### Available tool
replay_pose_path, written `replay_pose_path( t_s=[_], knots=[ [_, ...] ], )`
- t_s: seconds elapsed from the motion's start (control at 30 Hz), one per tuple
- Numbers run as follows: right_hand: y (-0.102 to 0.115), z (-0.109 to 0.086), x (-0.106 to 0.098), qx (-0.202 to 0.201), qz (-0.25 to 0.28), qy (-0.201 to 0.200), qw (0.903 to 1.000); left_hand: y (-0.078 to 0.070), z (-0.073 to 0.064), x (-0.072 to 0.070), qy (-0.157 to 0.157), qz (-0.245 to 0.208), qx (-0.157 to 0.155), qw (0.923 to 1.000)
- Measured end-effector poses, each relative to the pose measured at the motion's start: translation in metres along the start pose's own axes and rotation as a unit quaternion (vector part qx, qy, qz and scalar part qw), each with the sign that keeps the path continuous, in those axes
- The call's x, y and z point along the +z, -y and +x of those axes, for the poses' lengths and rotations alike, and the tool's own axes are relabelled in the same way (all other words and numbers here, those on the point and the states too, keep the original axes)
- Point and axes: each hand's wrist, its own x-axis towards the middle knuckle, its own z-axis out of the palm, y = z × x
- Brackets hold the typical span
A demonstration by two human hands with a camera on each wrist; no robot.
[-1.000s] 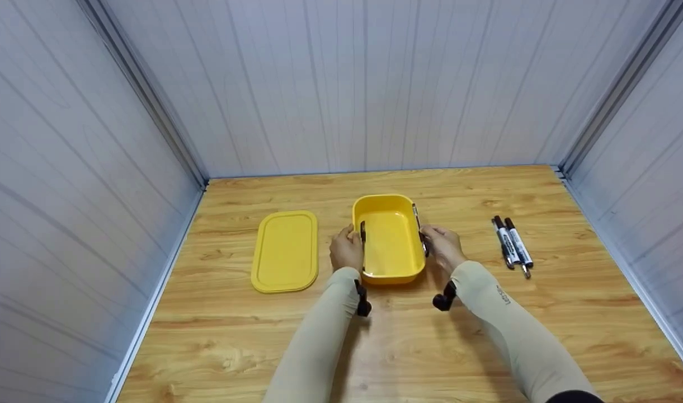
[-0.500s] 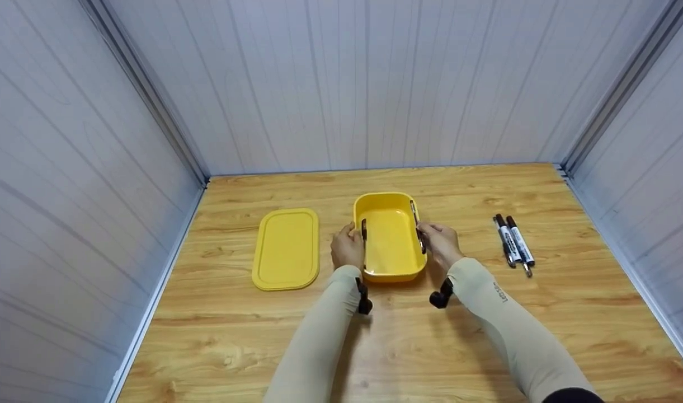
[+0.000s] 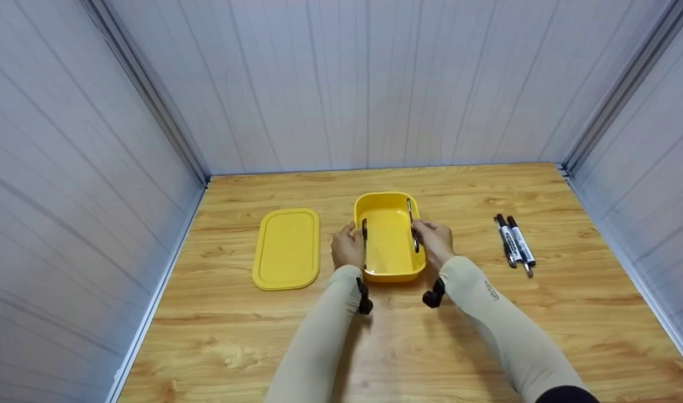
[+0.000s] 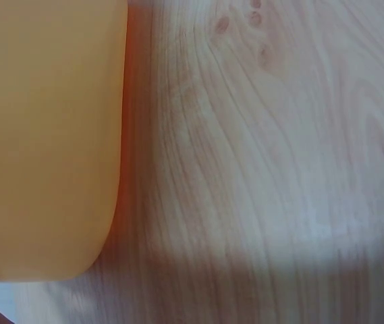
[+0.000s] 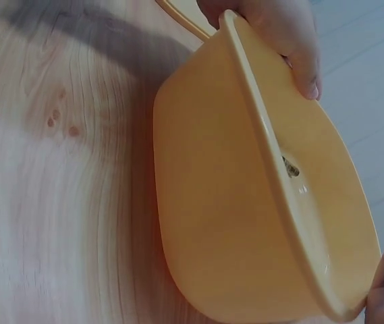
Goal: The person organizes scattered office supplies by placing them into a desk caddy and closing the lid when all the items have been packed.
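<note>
A yellow box (image 3: 390, 277) with its top uncovered stands on the wooden table. My left hand (image 3: 348, 249) grips its left rim; in the right wrist view the left hand's fingers (image 5: 306, 74) reach over that rim. A dark pen (image 3: 364, 229) lies along the inner left wall. My right hand (image 3: 435, 240) pinches another pen (image 3: 409, 210), silver and dark, just inside the right rim, its lower end pointing toward me. The left wrist view shows mostly the box's outer wall (image 4: 50, 148).
The matching yellow lid (image 3: 286, 249) lies flat to the left of the box. At the right lie two white markers (image 3: 520, 240) with black caps, and slim pens (image 3: 528, 270) close beside them. White panels (image 3: 341, 84) wall in the table.
My right hand has moved left, carrying its pen from the right rim to inside the box. The left hand stays at the left rim, and the box keeps its place.
</note>
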Motion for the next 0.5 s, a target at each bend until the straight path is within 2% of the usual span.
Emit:
replay_pose_path(
  t_s=[0.17, 0.5],
  knots=[
    [-0.003, 0.004, 0.007, 0.004, 0.001, -0.014, 0.9999, 0.001, 0.0, -0.001, 0.006, 0.001, -0.004, 1.0],
    [-0.006, 0.002, 0.018, 0.0, -0.021, 0.011, 0.9997, 0.0, -0.001, 0.0, 0.002, -0.002, -0.006, 1.0]
  ],
)
